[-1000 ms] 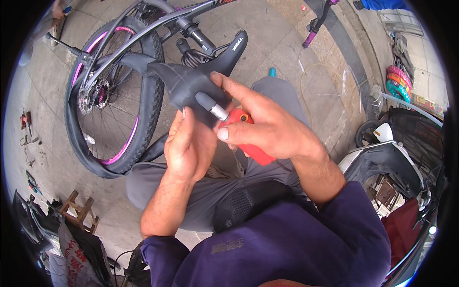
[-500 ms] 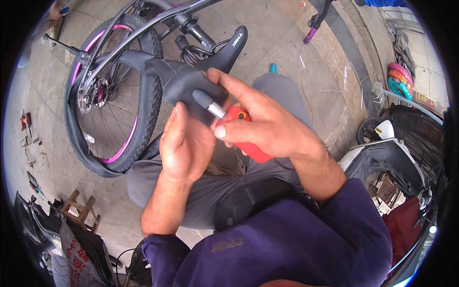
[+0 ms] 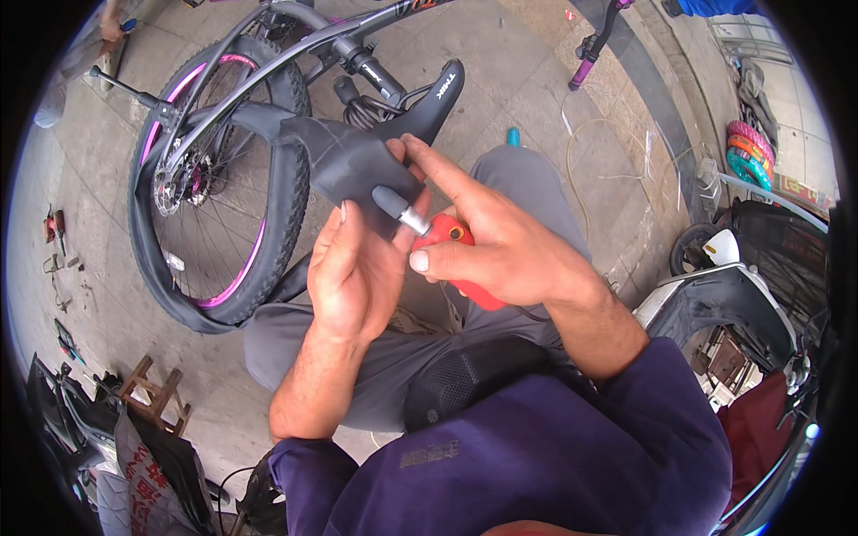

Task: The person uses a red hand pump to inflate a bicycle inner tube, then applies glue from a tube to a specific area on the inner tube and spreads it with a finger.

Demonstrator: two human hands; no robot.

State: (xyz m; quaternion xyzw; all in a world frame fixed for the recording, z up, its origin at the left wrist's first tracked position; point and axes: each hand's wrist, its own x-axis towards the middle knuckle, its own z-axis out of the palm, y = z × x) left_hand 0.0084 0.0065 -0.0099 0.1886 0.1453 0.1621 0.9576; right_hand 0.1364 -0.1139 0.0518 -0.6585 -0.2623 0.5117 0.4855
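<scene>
A black rubber inner tube (image 3: pixel 344 156) is stretched from the bicycle wheel (image 3: pixel 210 205) to my hands. My left hand (image 3: pixel 349 277) cups the flattened tube from beneath, thumb raised at its lower edge. In my right hand (image 3: pixel 492 241) is a red handheld tool (image 3: pixel 474 293), gripped with thumb across it and fingers around it. The tool's metal shank carries a grey rounded tip (image 3: pixel 386 201), which lies against or just over the tube's surface; which of these I cannot tell.
A grey bicycle frame (image 3: pixel 304 29) with a black saddle (image 3: pixel 433 103) lies ahead. A scooter (image 3: pixel 751 322) and coloured rings (image 3: pixel 746 147) are at right. Tools (image 3: pixel 55 232) and a wooden stool (image 3: pixel 156 389) are at left. Another person's hand (image 3: pixel 112 29) shows top left.
The grey tip has shifted slightly down and to the right on the tube. Both hands keep their grip, with only small shifts in position.
</scene>
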